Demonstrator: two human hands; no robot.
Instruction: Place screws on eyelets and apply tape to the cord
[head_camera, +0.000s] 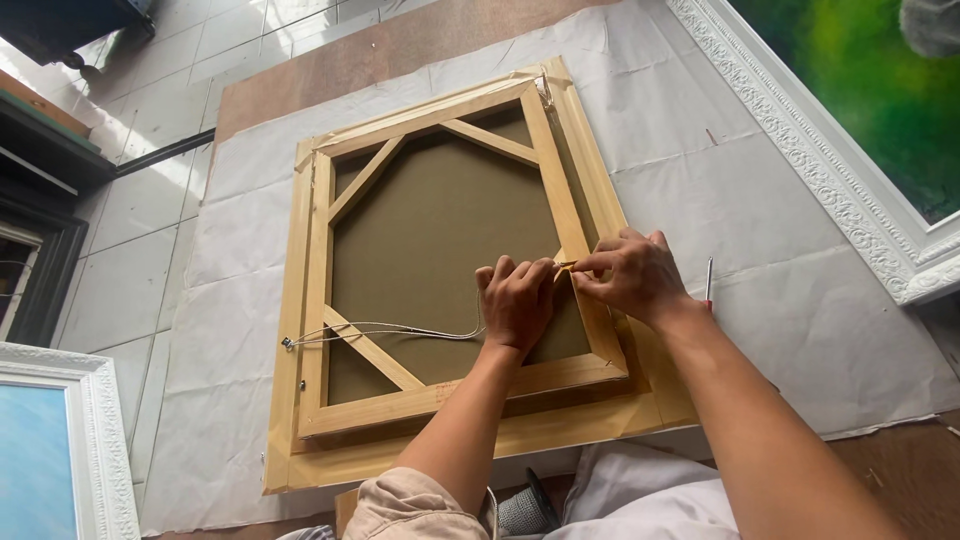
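Pinching wire (400, 329) end between fingers (588, 266) over frame (300, 300).

Bright daylight comes from the top left, glare shines on the floor tiles (150, 200), and edges bend a little.
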